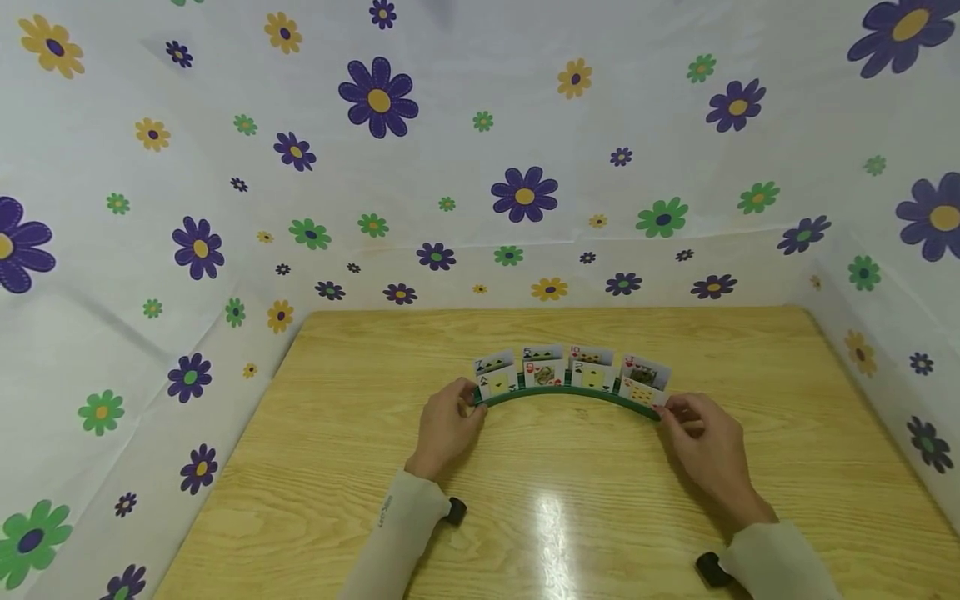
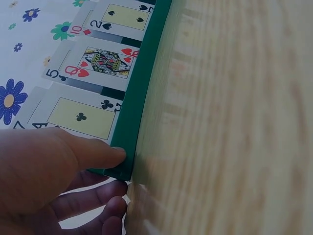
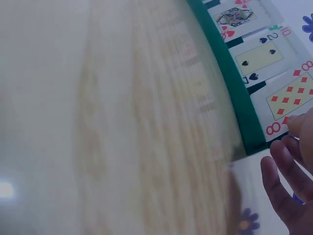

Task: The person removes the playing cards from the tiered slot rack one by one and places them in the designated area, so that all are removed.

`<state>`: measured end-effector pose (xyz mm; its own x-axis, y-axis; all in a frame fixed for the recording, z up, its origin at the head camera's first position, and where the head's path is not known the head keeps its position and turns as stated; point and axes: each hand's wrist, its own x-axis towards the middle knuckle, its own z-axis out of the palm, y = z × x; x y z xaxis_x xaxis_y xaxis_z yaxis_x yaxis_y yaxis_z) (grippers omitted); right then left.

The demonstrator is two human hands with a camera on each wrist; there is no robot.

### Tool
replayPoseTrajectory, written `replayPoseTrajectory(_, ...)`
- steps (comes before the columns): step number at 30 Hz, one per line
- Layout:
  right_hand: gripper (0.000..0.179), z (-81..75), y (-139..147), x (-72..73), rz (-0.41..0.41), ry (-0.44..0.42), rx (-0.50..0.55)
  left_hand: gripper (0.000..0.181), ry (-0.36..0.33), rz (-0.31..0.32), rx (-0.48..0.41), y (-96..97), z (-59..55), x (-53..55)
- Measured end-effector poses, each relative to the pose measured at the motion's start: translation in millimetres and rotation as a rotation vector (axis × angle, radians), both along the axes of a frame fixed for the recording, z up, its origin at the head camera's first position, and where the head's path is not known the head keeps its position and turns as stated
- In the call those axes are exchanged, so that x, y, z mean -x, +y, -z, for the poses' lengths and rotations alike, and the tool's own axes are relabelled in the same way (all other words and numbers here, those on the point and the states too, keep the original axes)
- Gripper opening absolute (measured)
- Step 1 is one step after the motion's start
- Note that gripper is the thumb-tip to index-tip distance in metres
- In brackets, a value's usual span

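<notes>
A curved green card holder [image 1: 566, 390] stands on the table with playing cards upright in two rows. Its front row has an ace of clubs [image 2: 80, 115], a queen of hearts [image 2: 102, 62], a two of spades [image 2: 122, 19] and an eight of diamonds [image 3: 291, 95]. My left hand [image 1: 450, 421] grips the holder's left end, thumb on the green front strip and fingers curled beneath. At the right end, my right hand [image 1: 708, 437] pinches the eight of diamonds by its lower outer corner, thumb on its face. The fingertips behind that card are partly hidden.
Behind the front row stand more cards, among them a seven [image 1: 493, 361] and a ten of diamonds [image 1: 591, 355]. The wooden table [image 1: 337, 375] is bordered by a flower-printed white cloth [image 1: 450, 167] at the back and sides. Each wrist wears a small black device [image 1: 455, 510].
</notes>
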<state>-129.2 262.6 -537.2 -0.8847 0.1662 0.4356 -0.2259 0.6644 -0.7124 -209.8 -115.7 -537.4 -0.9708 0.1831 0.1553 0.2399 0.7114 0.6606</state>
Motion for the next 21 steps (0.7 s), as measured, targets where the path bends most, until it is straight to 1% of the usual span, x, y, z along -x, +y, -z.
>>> replayPoseTrajectory(4,0.009,-3.9,-6.0,-6.4,0.001,0.004,0.022,0.022,-0.004,-0.015,-0.012,3.0,1.2,0.2)
replayPoseTrajectory(8,0.008,-5.1,-20.8,-11.0,-0.046,-0.005,0.039,0.023,0.002,-0.006,-0.017,3.4,-0.4,0.5)
replayPoseTrajectory(15,0.011,3.4,-55.2,-15.6,-0.183,-0.077,0.06,0.023,0.002,-0.002,-0.019,2.9,-1.2,0.3)
replayPoseTrajectory(17,0.011,5.0,-64.4,-17.0,-0.226,-0.103,0.082,0.022,0.003,-0.003,-0.02,4.0,-1.1,0.1)
replayPoseTrajectory(21,0.007,7.7,-81.4,-19.1,-0.315,-0.174,0.162,0.022,0.016,0.0,-0.017,5.0,-0.6,-0.1)
